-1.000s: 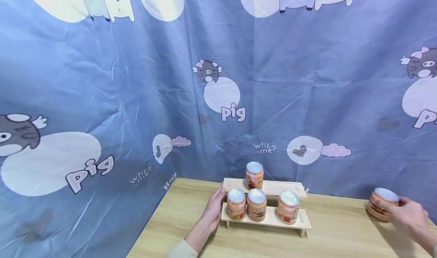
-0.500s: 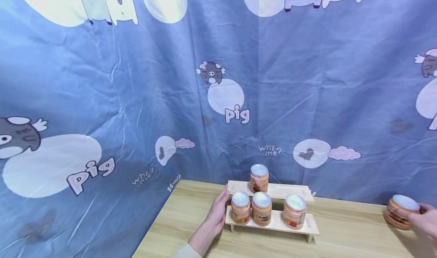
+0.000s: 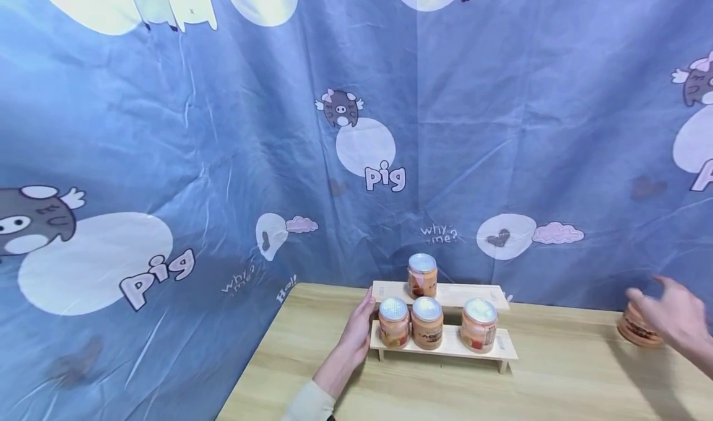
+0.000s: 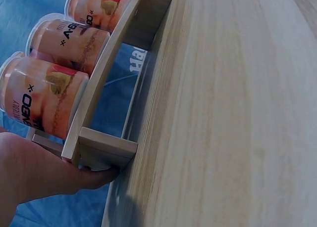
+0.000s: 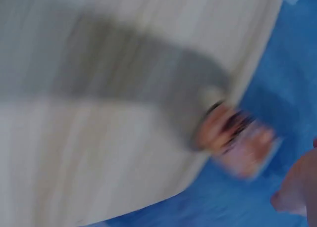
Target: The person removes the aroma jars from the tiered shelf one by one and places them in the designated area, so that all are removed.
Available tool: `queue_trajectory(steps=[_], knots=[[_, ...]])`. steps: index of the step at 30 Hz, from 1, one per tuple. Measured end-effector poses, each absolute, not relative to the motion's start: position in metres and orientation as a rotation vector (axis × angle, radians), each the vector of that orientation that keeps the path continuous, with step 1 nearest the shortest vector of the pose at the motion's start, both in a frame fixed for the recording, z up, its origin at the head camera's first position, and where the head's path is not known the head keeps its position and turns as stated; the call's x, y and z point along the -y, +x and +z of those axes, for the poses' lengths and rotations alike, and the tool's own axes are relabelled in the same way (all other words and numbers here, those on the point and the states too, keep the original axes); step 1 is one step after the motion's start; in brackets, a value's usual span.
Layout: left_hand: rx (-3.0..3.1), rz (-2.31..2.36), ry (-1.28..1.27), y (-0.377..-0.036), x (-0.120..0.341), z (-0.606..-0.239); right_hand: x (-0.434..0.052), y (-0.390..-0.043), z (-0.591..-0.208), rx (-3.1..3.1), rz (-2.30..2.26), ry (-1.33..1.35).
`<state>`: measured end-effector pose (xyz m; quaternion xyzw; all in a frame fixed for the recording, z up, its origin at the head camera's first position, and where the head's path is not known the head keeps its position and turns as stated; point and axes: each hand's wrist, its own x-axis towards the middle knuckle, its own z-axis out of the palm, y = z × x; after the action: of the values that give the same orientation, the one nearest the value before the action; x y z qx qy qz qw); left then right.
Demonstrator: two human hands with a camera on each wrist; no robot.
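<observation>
Bracing my left hand [image 3: 356, 337] with straight fingers against the left end of the stepped wooden rack [image 3: 445, 347] of four jars, I hover my right hand [image 3: 676, 316], fingers spread and holding nothing, over the lone jar [image 3: 635, 331] near the table's [image 3: 557, 384] right edge.

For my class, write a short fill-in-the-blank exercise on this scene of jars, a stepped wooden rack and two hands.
1. The lower step of the wooden rack holds ____ jars.
2. The upper step carries a single jar, so the rack bears ____ jars in all.
3. The left hand rests against the rack's ____ end.
4. The right hand, fingers spread, is at a lone jar standing on the ____, off the rack.

Missing words: three; four; left; table
</observation>
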<state>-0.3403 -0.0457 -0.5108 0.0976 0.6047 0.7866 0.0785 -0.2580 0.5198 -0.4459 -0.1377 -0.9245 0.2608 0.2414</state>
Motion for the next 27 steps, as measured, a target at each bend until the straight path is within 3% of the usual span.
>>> queue_trajectory(steps=[6,15,27], knots=[[-1.813,2.357,0.255,-0.337,0.047,-0.51,-0.427,-0.268,-0.407,2.432,0.802,-0.008],[-1.964,2.355,0.243,-0.344,0.042,-0.503,-0.293,-0.291,-0.372,2.552,1.156,0.205],[-2.086,2.354,0.219,-0.341,0.038,-0.507,-0.229,-0.316,-0.393,2.674,1.381,0.536]])
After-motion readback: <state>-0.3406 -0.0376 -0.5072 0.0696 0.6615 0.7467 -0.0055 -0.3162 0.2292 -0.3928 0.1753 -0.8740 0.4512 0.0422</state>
